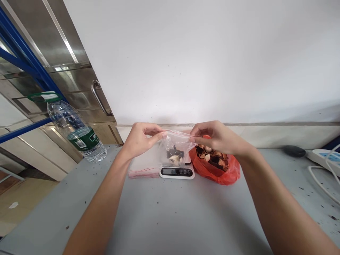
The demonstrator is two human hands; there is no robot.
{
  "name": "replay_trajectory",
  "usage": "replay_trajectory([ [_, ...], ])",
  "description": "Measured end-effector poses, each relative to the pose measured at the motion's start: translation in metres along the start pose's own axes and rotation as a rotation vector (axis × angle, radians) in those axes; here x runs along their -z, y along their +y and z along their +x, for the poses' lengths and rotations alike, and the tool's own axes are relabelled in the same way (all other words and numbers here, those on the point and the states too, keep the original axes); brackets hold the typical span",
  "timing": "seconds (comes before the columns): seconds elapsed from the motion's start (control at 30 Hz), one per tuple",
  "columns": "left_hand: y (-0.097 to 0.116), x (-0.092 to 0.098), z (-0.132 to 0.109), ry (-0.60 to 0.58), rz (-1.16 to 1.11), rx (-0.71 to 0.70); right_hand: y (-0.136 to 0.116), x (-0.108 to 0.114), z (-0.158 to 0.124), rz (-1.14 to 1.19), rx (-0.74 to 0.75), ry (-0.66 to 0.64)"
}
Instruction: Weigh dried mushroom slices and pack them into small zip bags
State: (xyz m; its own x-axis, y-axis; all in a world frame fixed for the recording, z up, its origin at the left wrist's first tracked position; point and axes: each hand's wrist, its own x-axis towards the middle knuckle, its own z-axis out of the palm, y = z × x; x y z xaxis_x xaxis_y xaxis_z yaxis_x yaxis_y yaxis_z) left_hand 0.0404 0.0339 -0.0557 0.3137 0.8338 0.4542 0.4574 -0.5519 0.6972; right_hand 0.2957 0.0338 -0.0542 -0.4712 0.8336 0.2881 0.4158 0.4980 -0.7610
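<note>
The left hand (140, 140) and right hand (219, 137) each pinch the clear bag (174, 141) by its mouth, grip closed, over the scale (177, 173) near the counter's (159, 226) back edge; level, even tension should serve best

Parts hidden or cut off around a clear bag (172, 150) and a small scale (176, 173).
The bag hides most of the scale's top; the right hand (216, 138) covers part of a red bag (209, 175). Both forearms (102, 202) leave at the near edge, a white device (325, 157) at the right. Fine print on the left-side bottle label (84, 139) is unreadable.
</note>
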Motion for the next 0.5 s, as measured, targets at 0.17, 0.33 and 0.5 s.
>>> replay_trajectory([
  [0.17,0.0,-0.006,0.001,-0.039,0.006,-0.033,0.0,-0.003,0.0,-0.016,0.058,0.045],
  [0.33,-0.001,-0.01,0.001,-0.038,0.079,-0.07,-0.003,-0.007,0.001,0.009,0.01,-0.035],
  [0.5,0.001,-0.011,0.0,-0.077,0.043,-0.094,0.0,-0.011,0.003,-0.037,0.093,-0.031],
])
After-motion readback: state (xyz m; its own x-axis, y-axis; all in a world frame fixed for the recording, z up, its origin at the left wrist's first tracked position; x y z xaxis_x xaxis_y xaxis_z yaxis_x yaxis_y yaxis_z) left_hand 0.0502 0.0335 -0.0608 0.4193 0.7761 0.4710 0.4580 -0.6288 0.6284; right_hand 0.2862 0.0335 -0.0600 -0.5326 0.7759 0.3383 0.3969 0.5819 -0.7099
